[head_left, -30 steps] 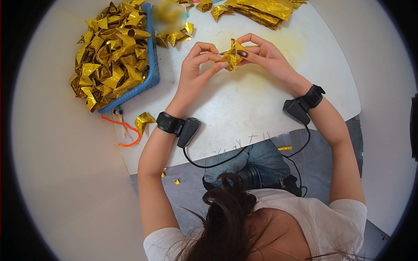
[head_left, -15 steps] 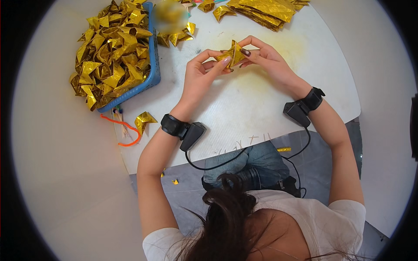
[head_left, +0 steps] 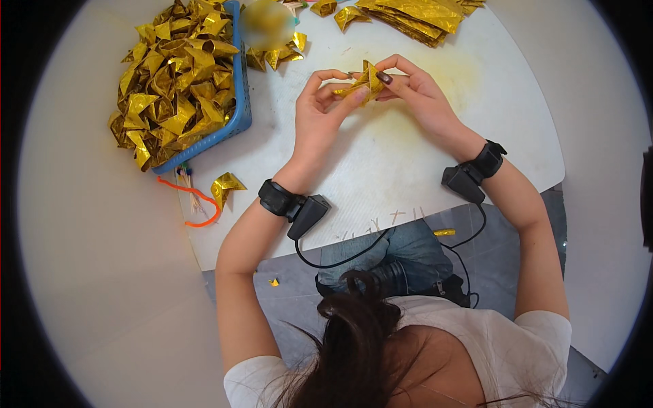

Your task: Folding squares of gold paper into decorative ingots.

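Observation:
Between my two hands, above the white table (head_left: pixel 381 170), is a gold foil paper ingot (head_left: pixel 368 83) with pointed ends. My left hand (head_left: pixel 323 102) pinches its left side, thumb in front and fingers behind. At the other side my right hand (head_left: pixel 418 92) grips it, the thumb pressed on the gold face and the fingers partly hidden behind. To my left a blue basket (head_left: pixel 242 102) is heaped with folded gold paper ingots (head_left: pixel 177 88). One loose gold ingot (head_left: pixel 226 189) lies near the table's left edge.
At the far side lies a stack of flat gold paper (head_left: pixel 415 20), with several folded pieces (head_left: pixel 350 17) beside it. An orange cord (head_left: pixel 216 207) and thin cotton-tipped sticks (head_left: pixel 189 187) rest at the left edge. A black cable (head_left: pixel 340 265) hangs between my wrist straps.
My left hand has shifted slightly right, its thumb now further over the paper ingot. The ingot has turned a little between my fingers. My right hand has barely moved.

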A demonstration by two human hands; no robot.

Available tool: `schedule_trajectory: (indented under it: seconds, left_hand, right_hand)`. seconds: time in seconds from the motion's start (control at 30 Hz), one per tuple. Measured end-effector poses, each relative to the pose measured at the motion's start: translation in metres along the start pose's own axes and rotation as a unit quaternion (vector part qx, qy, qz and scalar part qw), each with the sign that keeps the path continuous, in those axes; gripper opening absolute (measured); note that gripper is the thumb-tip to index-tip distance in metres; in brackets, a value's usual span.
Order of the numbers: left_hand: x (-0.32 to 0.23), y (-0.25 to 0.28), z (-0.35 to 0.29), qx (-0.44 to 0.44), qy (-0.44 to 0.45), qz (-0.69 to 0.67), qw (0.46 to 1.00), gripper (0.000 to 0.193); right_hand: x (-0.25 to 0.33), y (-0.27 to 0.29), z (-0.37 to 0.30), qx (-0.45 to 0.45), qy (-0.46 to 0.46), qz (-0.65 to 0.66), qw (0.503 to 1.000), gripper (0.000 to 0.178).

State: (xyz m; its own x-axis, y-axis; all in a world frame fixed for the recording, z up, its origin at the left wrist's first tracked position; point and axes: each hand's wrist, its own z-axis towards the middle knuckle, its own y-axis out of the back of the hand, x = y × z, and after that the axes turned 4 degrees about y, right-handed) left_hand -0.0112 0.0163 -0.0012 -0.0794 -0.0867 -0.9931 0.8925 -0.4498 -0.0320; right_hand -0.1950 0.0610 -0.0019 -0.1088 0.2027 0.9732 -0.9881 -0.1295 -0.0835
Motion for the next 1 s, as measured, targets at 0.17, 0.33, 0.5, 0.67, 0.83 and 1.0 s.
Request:
schedule_trajectory:
  seconds: [0.17, 0.33, 0.5, 0.67, 0.83, 1.0]
  left_hand:
    - [-0.0041, 0.0029, -0.0016, 0.047, 0.103, -0.113, 0.987, 0.033]
    - [-0.001, 0.0027, -0.0007, 0.038, 0.082, -0.121, 0.989, 0.039]
    - [-0.0035, 0.0022, -0.002, 0.02, 0.05, -0.085, 0.995, 0.044]
    - [-0.0038, 0.0009, -0.0038, 0.001, 0.026, -0.017, 1.0, 0.045]
    - [-0.0069, 0.0019, -0.0057, -0.008, 0.025, -0.023, 0.999, 0.043]
    - [0.0001, -0.0029, -0.0059, -0.048, 0.035, -0.025, 0.998, 0.036]
  right_hand:
    - [0.003, 0.0009, -0.0011, -0.009, 0.003, -0.003, 1.0, 0.022]
    - [0.0053, -0.0002, 0.0003, -0.012, 0.012, -0.013, 1.0, 0.022]
    - [0.0051, -0.0019, 0.0003, -0.013, 0.017, -0.008, 1.0, 0.022]
    - [-0.0027, 0.0016, 0.0003, 0.001, 0.024, -0.007, 1.0, 0.021]
    - [0.0028, -0.0029, -0.0002, -0.018, 0.022, -0.014, 0.999, 0.02]
    - [0.0011, 0.0016, -0.0014, -0.101, -0.042, -0.039, 0.993, 0.017]
